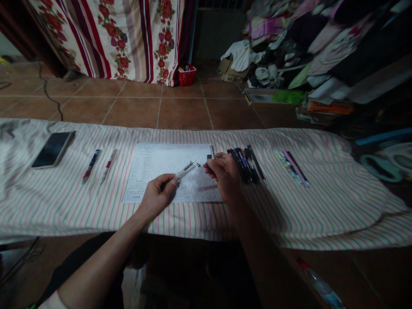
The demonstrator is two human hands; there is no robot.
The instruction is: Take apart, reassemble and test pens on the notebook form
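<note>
Floral striped curtain (106,38) along the back, brown floor tiles (183,113) below it. Heaped clothes (289,43) and a cardboard box (229,71) back right; small red basket (187,76) at the curtain's foot.

Across the middle, pink-and-grey striped padded mat (322,214) under everything else. Printed form sheet (170,171) at its centre: table grid, dense text, all too small to read. Dark smartphone (53,149) far left, screen up. Two loose pens (99,166) between phone and sheet, bundle of dark pens (246,165) just right of the sheet, patterned pens (292,168) further right. Pen labels unreadable.

Left hand (156,197) over the sheet's lower edge, fingers clenched round a white-and-silver pen (183,173), tip pointing right. Right hand (224,176) just beside that tip, fingers pinching a small coil spring (211,152) upright, not touching the pen.
</note>
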